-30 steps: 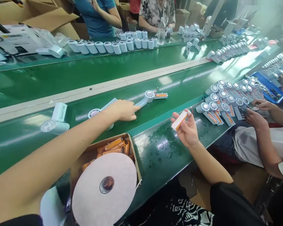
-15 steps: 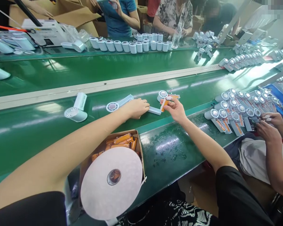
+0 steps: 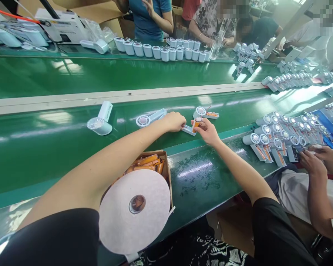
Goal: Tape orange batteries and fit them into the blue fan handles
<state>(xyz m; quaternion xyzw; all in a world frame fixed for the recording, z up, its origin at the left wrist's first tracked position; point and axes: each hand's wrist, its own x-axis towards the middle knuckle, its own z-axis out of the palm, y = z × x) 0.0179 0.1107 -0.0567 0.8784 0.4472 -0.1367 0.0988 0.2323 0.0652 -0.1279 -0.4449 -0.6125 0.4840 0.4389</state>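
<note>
Your right hand was pinched shut, thumb and fingertips clamped on an orange battery. The battery stood at your fingertips, touching the end of a white shell on the green worktop. Your left hand was curled, fingers together, holding down the shell's other end. A pale-blue fan lay just to the left of that hand.
</note>
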